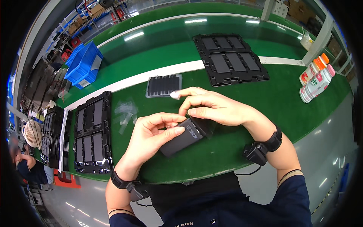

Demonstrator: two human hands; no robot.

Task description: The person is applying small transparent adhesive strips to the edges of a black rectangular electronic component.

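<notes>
L hand (151, 134) clamps a flat dark battery pack (180, 139) from its left, thumb on top, held above the green mat (227, 143) near the table edge. R hand (213, 108) pinches the pack's upper end, fingers closed on it; a small white bit (174, 95) sits at the R forefinger tip. Around: black tray w/ packs (93, 132) to the left, another black tray (230, 58) further back, small grey tray (163, 86) just behind the hands, clear film scraps (125, 111) on the mat, blue bin (84, 64) back left, bottles (315, 79) far right.
</notes>
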